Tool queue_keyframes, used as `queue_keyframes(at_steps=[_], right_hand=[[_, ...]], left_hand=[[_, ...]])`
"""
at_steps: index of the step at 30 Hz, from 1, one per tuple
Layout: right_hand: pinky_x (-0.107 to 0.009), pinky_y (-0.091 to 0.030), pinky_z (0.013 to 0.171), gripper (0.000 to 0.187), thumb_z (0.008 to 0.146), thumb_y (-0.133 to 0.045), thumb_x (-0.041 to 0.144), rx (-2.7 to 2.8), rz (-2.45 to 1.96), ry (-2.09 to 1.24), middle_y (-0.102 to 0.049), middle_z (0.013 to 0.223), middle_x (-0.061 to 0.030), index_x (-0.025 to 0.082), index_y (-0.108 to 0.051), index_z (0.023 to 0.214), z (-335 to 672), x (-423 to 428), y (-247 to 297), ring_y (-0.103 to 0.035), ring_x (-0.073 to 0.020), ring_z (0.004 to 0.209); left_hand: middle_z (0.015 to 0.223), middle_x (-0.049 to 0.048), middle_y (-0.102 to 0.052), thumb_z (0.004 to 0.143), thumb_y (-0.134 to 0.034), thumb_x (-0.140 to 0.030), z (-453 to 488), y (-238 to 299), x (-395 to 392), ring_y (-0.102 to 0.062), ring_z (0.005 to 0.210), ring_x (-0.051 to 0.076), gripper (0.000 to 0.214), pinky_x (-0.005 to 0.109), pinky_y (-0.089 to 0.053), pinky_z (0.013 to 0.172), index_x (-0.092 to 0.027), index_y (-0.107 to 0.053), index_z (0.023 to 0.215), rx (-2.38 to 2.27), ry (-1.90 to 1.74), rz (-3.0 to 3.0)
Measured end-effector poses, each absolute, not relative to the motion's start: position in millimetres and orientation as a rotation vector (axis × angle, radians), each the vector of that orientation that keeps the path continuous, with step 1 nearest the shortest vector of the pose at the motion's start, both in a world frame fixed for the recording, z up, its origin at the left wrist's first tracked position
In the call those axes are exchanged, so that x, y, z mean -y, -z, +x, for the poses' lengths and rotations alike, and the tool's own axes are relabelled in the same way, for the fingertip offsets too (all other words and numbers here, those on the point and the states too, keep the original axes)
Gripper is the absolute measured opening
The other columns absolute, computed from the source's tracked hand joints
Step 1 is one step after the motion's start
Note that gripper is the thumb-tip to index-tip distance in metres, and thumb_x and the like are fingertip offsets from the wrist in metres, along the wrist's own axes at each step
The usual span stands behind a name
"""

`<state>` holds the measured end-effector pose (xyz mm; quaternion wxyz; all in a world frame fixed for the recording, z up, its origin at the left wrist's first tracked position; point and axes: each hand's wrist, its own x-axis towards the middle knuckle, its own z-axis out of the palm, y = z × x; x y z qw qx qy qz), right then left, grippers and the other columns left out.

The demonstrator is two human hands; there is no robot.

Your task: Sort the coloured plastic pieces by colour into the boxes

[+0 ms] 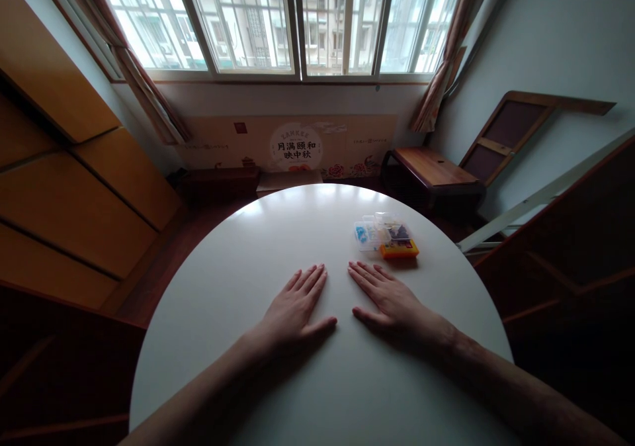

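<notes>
My left hand (300, 304) lies palm down on the white round table (213, 320), its thumb stretched to the right and nothing in it. Across a small gap, my right hand (384, 297) rests flat in the same way, thumb pointing left, also holding nothing. Just beyond the right fingertips sits a clear plastic case (370, 233) with blue and dark small pieces inside, too small to name. An orange-yellow box (399, 250) is at its near right side, partly under or against it; I cannot tell which.
Beyond the table a printed cardboard panel (347, 138) leans below the window (248, 22). A wooden stool or low table (431, 167) stands back right, near a framed panel (516, 128). Wooden cabinets (74, 227) line the left. Dark wooden chairs (585, 254) flank the table.
</notes>
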<state>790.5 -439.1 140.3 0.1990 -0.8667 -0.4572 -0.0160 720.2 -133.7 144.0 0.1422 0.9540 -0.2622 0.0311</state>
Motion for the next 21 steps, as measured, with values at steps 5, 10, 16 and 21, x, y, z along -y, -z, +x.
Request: queue_keyframes(at_steps=[5,10,16,21], right_hand=[[-0.059,-0.038,0.132,0.084,0.106,-0.061,0.058,1.302,-2.398,0.091,-0.037,0.176,-0.0131,0.023,-0.029,0.175,788.5,437.2,-143.6,-0.041,-0.035,0.162],[-0.053,-0.059,0.11,0.049,0.103,-0.067,0.039,1.305,-2.256,0.38,-0.073,0.142,-0.0105,0.025,-0.063,0.15,797.6,445.0,-166.9,-0.07,-0.0328,0.128],[-0.056,-0.055,0.116,0.044,0.102,-0.067,0.035,1.067,-2.35,0.716,-0.069,0.145,-0.0128,0.023,-0.064,0.144,873.5,480.2,-207.2,-0.066,-0.0344,0.133],[-0.054,-0.056,0.114,0.061,0.098,-0.072,0.046,1.118,-2.413,0.468,-0.069,0.145,-0.0154,0.021,-0.058,0.153,930.7,497.3,-202.5,-0.068,-0.0345,0.133]], left_hand=[[0.179,0.0164,-0.029,0.102,-0.052,-0.076,720.0,-147.4,133.8,-0.031,0.167,0.036,0.097,0.054,-0.022,0.138,-0.019,-0.027,0.175,0.748,-0.087,2.751],[0.168,0.0153,-0.052,0.102,-0.061,-0.066,718.8,-161.5,130.1,-0.05,0.155,0.036,0.074,0.054,-0.038,0.132,-0.022,-0.051,0.162,0.689,-0.159,2.636],[0.141,0.0121,-0.072,0.106,-0.06,-0.049,718.8,-169.5,119.0,-0.072,0.128,0.03,0.042,0.046,-0.059,0.111,-0.025,-0.064,0.14,0.552,-0.289,2.487],[0.138,0.0124,-0.073,0.105,-0.062,-0.046,717.8,-164.5,113.2,-0.073,0.125,0.03,0.037,0.046,-0.061,0.107,-0.025,-0.065,0.135,0.56,-0.335,2.469]])
